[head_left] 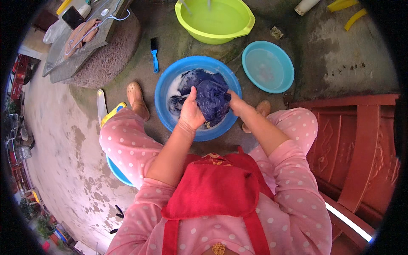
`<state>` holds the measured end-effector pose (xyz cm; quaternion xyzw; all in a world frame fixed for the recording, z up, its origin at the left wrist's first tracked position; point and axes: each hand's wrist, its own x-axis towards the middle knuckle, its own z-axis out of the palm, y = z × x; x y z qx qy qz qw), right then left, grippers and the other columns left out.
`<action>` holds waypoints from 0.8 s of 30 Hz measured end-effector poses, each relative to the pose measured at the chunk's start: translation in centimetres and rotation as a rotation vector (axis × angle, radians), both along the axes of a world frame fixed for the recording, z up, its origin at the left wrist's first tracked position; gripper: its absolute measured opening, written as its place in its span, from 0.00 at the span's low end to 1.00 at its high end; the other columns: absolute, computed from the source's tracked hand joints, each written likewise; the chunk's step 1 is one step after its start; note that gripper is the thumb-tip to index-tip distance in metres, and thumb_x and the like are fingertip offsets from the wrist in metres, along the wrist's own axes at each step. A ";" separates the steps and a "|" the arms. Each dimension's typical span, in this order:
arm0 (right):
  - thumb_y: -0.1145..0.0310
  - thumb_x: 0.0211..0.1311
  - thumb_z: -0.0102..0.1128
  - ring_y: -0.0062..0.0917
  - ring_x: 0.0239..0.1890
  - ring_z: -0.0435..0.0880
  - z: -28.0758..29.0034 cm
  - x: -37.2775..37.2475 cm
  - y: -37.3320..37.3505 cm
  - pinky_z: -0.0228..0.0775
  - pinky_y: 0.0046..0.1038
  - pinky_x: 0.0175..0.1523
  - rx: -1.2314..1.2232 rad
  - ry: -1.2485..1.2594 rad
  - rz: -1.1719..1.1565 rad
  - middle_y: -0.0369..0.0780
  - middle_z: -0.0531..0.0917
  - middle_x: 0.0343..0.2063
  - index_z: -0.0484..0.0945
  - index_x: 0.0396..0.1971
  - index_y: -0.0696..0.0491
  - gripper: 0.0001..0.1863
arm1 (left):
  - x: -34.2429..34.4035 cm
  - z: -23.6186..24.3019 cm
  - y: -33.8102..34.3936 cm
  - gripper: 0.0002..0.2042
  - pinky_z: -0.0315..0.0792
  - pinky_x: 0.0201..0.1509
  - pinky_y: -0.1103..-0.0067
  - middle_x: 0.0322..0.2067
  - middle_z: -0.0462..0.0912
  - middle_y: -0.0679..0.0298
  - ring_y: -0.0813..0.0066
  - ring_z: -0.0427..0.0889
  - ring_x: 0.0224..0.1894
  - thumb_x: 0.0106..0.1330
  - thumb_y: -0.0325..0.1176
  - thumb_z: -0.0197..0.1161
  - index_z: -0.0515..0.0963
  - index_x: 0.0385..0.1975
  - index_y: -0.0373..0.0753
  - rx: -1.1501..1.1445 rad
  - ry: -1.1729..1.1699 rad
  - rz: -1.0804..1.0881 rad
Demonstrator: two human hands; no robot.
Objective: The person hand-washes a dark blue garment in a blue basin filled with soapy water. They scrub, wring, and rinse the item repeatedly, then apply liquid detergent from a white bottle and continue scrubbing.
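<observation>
Both my hands grip a wet, dark navy piece of clothing [212, 95], bunched up over a round blue basin [163, 115]. My left hand [192, 111] holds its left side with the thumb pointing up; its other fingers are partly hidden by the cloth. On the right edge of the bundle my right hand [236, 103] is closed, its fingers curled round the fabric. White suds [173, 87] and more dark cloth [176, 104] show in the basin, left of the bundle. What lies under the raised cloth is hidden.
A yellow-green basin [214, 36] of water stands beyond, and a smaller turquoise basin [267, 85] of cloudy water at right. A blue-handled brush [154, 57] lies on the ground. Far left, a stone slab [63, 59] bears a phone [73, 18] and hangers. A red wooden door [340, 140] stands right.
</observation>
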<state>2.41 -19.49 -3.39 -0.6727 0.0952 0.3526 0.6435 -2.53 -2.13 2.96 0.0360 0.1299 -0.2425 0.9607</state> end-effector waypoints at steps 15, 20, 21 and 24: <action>0.45 0.68 0.31 0.23 0.64 0.55 11.4 0.9 1.4 0.47 0.30 0.67 0.429 -0.324 -0.163 0.36 0.55 0.63 0.46 0.65 0.52 0.34 | 0.3 1.9 -0.1 0.25 0.64 0.55 0.73 0.42 0.76 0.61 0.68 0.75 0.47 0.62 0.56 0.52 0.70 0.47 0.39 0.829 -0.141 -0.106; 0.63 0.68 0.37 0.25 0.63 0.59 11.6 -0.2 1.2 0.49 0.29 0.66 0.544 -0.283 -0.084 0.39 0.59 0.62 0.49 0.65 0.55 0.27 | 0.5 1.1 0.1 0.26 0.70 0.34 0.81 0.30 0.74 0.65 0.78 0.76 0.30 0.59 0.56 0.58 0.68 0.42 0.39 0.950 -0.147 -0.183; 0.66 0.67 0.38 0.25 0.62 0.61 12.0 -0.2 1.1 0.51 0.30 0.65 0.564 -0.243 -0.087 0.39 0.61 0.61 0.50 0.64 0.55 0.27 | 0.4 0.7 0.3 0.27 0.70 0.31 0.83 0.29 0.74 0.64 0.78 0.76 0.27 0.58 0.57 0.58 0.67 0.43 0.38 0.990 -0.134 -0.264; 0.74 0.62 0.43 0.26 0.59 0.66 11.6 -0.4 0.4 0.55 0.30 0.63 0.523 -0.256 -0.051 0.40 0.66 0.58 0.53 0.63 0.56 0.28 | -0.1 1.9 -0.7 0.31 0.66 0.22 0.84 0.29 0.75 0.63 0.78 0.74 0.22 0.57 0.57 0.59 0.66 0.47 0.35 1.215 -0.153 -0.359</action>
